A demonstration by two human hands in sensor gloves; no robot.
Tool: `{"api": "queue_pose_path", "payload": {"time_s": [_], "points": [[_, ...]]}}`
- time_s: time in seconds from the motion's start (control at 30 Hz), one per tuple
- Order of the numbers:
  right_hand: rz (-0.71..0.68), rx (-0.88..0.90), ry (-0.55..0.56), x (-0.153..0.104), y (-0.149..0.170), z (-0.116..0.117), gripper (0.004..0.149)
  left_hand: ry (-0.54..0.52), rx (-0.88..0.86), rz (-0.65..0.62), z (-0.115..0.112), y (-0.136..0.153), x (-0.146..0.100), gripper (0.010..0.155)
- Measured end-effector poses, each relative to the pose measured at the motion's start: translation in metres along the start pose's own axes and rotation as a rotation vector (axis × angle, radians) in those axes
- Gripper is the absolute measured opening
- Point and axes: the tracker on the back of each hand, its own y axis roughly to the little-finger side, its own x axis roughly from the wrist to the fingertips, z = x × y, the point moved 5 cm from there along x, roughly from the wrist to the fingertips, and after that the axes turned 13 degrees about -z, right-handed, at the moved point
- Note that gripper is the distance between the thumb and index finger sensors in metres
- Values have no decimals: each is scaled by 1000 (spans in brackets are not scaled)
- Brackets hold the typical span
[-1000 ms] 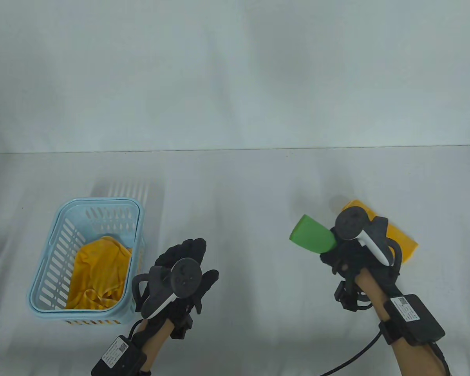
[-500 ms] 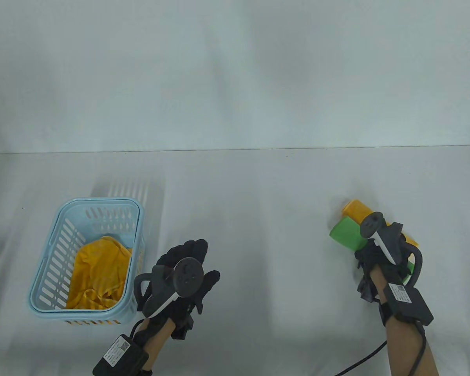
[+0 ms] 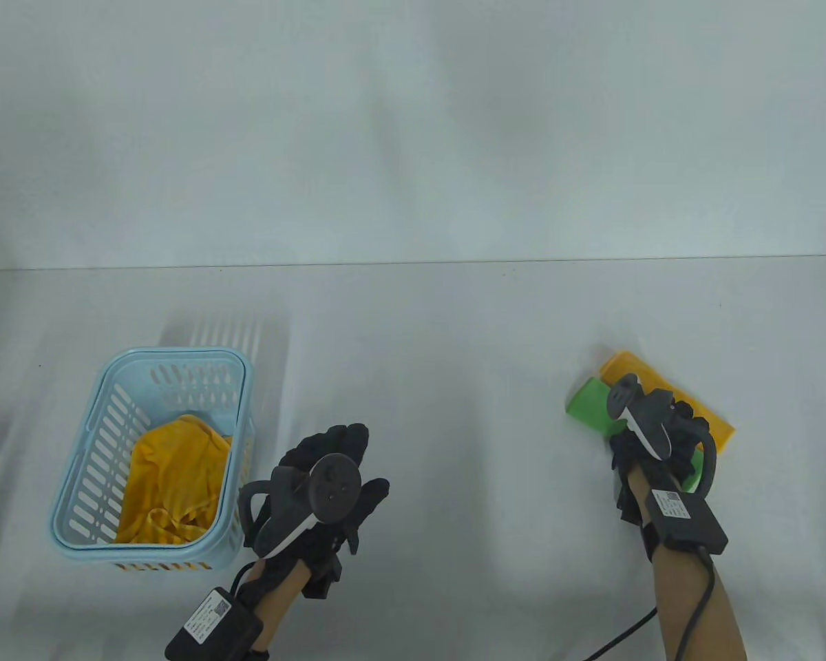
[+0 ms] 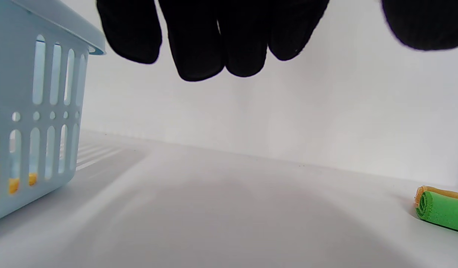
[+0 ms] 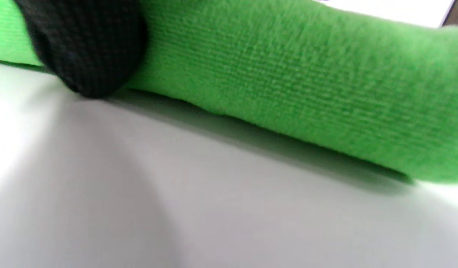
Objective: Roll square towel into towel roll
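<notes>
Probably lab or recording setup: bare white table, plain white backdrop, sensor-gloved hands.

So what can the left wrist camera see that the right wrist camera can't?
Only the left wrist view shows the blue basket with yellow cloth inside, the left hand hanging open above the table, the rolled end of the green towel roll, and the yellow towel roll behind it.

Only the right wrist view shows a gloved fingertip of the right hand against the green towel roll, close up.

Both show the green towel roll lying on the white table.
</notes>
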Motion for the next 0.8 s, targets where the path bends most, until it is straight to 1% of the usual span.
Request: {"api": "queue_pose_path", "payload": {"time_s": [0.1, 0.3, 0.4, 0.47, 0.6, 0.8], "points": [[24, -28, -2, -3, 3, -1, 82, 1, 0, -1, 0, 0, 0, 82], [5, 2, -33, -8, 5, -3, 87, 2, 1, -6, -1, 0, 0, 82], [-16, 0, -75, -15, 6, -6, 87, 6, -2, -6, -1, 0, 1, 82], [-35, 21, -73, -18, 5, -10, 85, 10, -1, -5, -1, 0, 1, 83], [-68, 93, -32, -29, 3, -24, 80, 14, -3, -7, -2, -1, 1, 83], [-139, 164, 28, -48, -11, -56, 77, 19, 0, -15, -3, -3, 1, 83]]}}
